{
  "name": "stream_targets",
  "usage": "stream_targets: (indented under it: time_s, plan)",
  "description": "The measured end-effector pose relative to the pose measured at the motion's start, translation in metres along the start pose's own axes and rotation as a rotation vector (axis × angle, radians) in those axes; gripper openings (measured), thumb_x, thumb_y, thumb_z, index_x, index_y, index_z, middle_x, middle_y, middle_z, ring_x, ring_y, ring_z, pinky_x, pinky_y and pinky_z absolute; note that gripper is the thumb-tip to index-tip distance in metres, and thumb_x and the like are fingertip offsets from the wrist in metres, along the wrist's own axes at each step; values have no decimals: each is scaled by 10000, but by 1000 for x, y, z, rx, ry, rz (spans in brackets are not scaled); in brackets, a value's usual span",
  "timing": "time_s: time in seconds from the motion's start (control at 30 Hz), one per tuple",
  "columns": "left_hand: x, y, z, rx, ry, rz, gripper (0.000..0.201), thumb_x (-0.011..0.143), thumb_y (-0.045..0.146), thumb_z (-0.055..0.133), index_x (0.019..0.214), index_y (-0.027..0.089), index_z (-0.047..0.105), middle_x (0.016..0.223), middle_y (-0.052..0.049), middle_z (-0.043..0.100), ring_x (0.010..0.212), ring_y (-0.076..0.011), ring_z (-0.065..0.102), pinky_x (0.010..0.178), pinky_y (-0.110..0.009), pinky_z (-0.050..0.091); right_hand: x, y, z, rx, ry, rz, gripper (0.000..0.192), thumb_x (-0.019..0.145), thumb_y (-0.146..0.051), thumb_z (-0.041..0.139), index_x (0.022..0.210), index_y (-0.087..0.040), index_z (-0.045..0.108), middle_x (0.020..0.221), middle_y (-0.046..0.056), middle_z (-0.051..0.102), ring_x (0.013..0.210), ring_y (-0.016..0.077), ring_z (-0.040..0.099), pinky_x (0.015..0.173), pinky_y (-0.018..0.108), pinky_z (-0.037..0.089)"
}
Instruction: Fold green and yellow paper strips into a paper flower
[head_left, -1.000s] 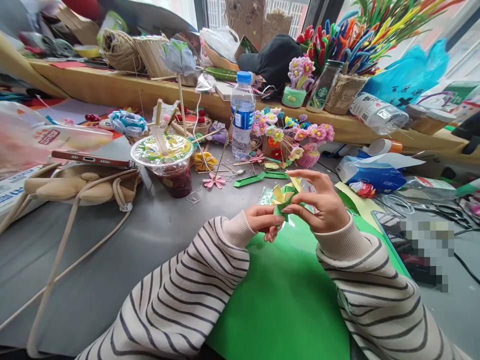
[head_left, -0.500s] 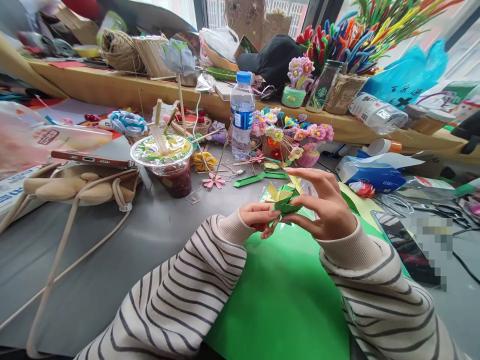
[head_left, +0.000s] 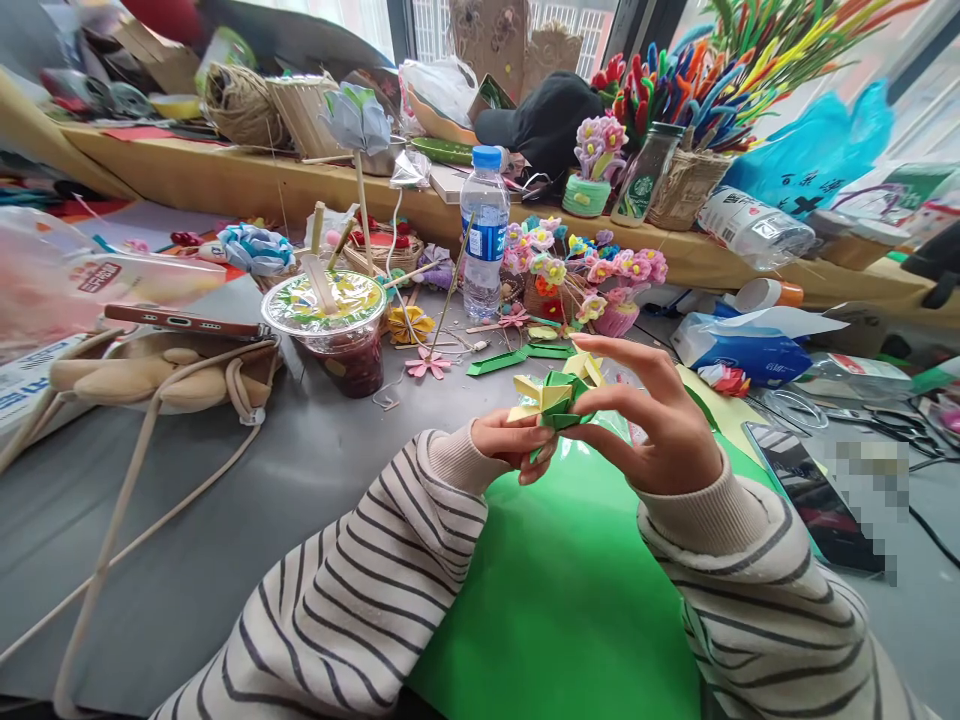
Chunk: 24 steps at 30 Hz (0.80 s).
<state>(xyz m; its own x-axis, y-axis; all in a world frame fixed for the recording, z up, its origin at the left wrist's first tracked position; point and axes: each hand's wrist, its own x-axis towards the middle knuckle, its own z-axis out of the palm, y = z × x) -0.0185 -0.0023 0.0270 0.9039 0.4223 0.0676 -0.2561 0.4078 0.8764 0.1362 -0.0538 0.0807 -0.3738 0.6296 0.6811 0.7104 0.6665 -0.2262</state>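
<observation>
Both hands (head_left: 514, 440) (head_left: 667, 430) hold a folded green-and-yellow paper piece (head_left: 556, 397).

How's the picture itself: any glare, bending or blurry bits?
Head view: daylight whitens the window; glare sits on the cup lid, softer sheen on the grey table. Head view: the ledge bends up at the left edge. Head view: the folded paper looks fairly sharp; pixel blocks cover a spot beside the black device.

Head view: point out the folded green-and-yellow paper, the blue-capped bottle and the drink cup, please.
Folded green-and-yellow paper (head_left: 556, 393): head view, on its green middle.
Blue-capped bottle (head_left: 487, 238): head view, on its label.
Drink cup (head_left: 348, 345): head view, on its side wall.
</observation>
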Motion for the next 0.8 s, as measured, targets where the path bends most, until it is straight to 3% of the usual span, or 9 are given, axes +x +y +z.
stream_targets:
  time_s: [0.13, 0.2, 0.27, 0.33, 0.4, 0.57, 0.63, 0.73, 0.8]
  plan:
    - [-3, 4, 2, -66, -105, 59, 313, 631, 380, 556, 471, 139, 436, 390, 22, 371, 346, -69, 406, 337, -213, 277, -1, 4, 2, 334, 143, 148, 538, 549, -294, 678, 1020, -249, 420, 1139, 71, 442, 1046, 221, 433, 848, 376, 413]
    - [-4, 5, 3, -87, -123, 50, 329, 603, 404, 570, 450, 146, 433, 382, 21, 354, 338, -72, 394, 327, -217, 269, -3, 10, 2, 438, 55, 245, 693, 521, -340, 686, 1116, -255, 342, 1162, 75, 424, 991, 208, 477, 812, 356, 442]
    - [-6, 6, 4, -93, -110, 17, 347, 564, 426, 589, 428, 153, 424, 376, 20, 341, 333, -75, 383, 319, -221, 262, -5, 15, 2, 456, -9, 331, 754, 510, -365, 686, 1155, -250, 314, 1204, 85, 386, 1040, 218, 436, 818, 357, 436]
    - [-7, 8, 5, -91, -103, -4, 359, 543, 439, 593, 412, 156, 416, 373, 20, 329, 331, -76, 377, 314, -222, 252, -7, 20, 2, 510, -50, 403, 769, 514, -376, 681, 1171, -245, 305, 1224, 95, 367, 1070, 222, 407, 819, 362, 432]
    - [-8, 9, 6, -84, -110, 7, 356, 547, 441, 584, 412, 156, 418, 375, 20, 320, 330, -75, 372, 317, -224, 246, -9, 22, 2, 653, -120, 473, 738, 532, -367, 674, 1161, -241, 310, 1182, 101, 413, 1011, 203, 464, 781, 345, 456]
    - [-7, 10, 3, 82, -84, 13, 343, 596, 445, 557, 453, 151, 451, 400, 6, 391, 381, -94, 427, 385, -248, 298, -10, 15, 6, 976, -373, 673, 436, 611, -294, 630, 985, -185, 432, 806, 46, 596, 683, 143, 595, 557, 256, 506]
    - [-6, 8, 3, 188, -23, 3, 343, 595, 452, 567, 488, 139, 475, 416, -8, 452, 402, -102, 452, 418, -257, 332, -8, 12, 7, 958, -318, 744, 353, 604, -297, 630, 900, -167, 487, 673, 16, 596, 603, 136, 592, 467, 225, 485]
    - [-4, 4, 6, 244, 288, 75, 276, 573, 348, 631, 666, 119, 507, 519, 8, 506, 457, -88, 478, 442, -235, 382, -9, 11, 11, 878, -193, 804, 324, 554, -313, 658, 811, -155, 539, 623, 3, 589, 542, 123, 575, 420, 212, 467]
    - [-3, 3, 9, 268, 477, 167, 403, 516, 245, 685, 851, 144, 485, 699, -2, 544, 578, -98, 525, 502, -229, 429, -10, 15, 14, 833, -196, 804, 340, 539, -331, 662, 805, -151, 549, 658, 16, 600, 546, 128, 574, 456, 238, 488]
